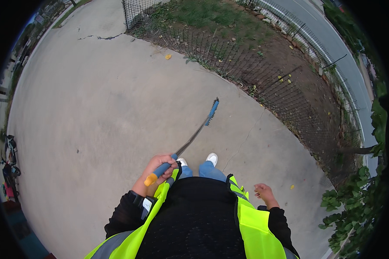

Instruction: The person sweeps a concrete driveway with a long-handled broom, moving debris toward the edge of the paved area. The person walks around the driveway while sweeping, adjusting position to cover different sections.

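My left hand is wrapped around the blue grip of a long-handled rake or brush. An orange cap ends the grip near my wrist, and a metal shaft runs forward from it. At the far end is a blue head with dark teeth or bristles, over the concrete; whether it touches the ground I cannot tell. My right hand hangs by my right side, its fingers loosely curled and nothing visible in them. My white shoes stand on the pavement behind the blue head.
A wire mesh fence curves along the right, enclosing a bed of soil and grass. Beyond it runs a road. Leafy branches reach in at lower right. Motorbikes stand far left. Yellow leaves dot the concrete.
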Demonstrator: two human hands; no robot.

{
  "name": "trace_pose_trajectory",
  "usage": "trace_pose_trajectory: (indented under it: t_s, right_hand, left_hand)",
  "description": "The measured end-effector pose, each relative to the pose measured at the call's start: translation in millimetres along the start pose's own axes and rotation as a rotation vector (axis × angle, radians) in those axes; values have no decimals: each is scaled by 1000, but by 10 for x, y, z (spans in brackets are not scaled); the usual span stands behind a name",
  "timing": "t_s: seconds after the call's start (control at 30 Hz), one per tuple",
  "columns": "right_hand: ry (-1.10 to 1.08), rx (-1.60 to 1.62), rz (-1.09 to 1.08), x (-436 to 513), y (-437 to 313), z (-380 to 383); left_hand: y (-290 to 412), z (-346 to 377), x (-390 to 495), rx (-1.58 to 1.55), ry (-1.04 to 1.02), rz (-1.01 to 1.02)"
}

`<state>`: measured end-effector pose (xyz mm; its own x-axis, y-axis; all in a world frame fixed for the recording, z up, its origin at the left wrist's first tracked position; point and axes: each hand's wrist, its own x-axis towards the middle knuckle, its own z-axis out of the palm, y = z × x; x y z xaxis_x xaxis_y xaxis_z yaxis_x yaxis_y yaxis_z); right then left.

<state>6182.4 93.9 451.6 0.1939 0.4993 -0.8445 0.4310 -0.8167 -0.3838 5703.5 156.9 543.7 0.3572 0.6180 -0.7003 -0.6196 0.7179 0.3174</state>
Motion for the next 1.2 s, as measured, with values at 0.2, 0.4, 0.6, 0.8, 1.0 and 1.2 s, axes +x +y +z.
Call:
trace_pose_trajectory:
  t_s: [0.2, 0.4, 0.6, 0.8, 1.0, 1.2]
  right_hand:
    - [-11, 34, -6, 344, -11, -355]
    - [-38, 64, -115, 512, -23, -624]
    - [-3, 86, -7, 569, 369, -891]
    - [3, 43, 66, 616, 667, -1101]
    - [-44, -9, -12, 1034, 230, -1158]
    - [-133, -115, -167, 1256, -628, -950]
  left_hand:
    - [-75, 379, -67, 173, 177, 4]
    - [-279, 721, 506, 345, 333, -56]
    - [-403, 1134, 1119, 480, 157, -151]
    - [-391, 1133, 1188, 99, 29, -165]
    - [-443, 885, 893, -70, -59, -85]
    - [-503, 546, 443, -278, 171, 111]
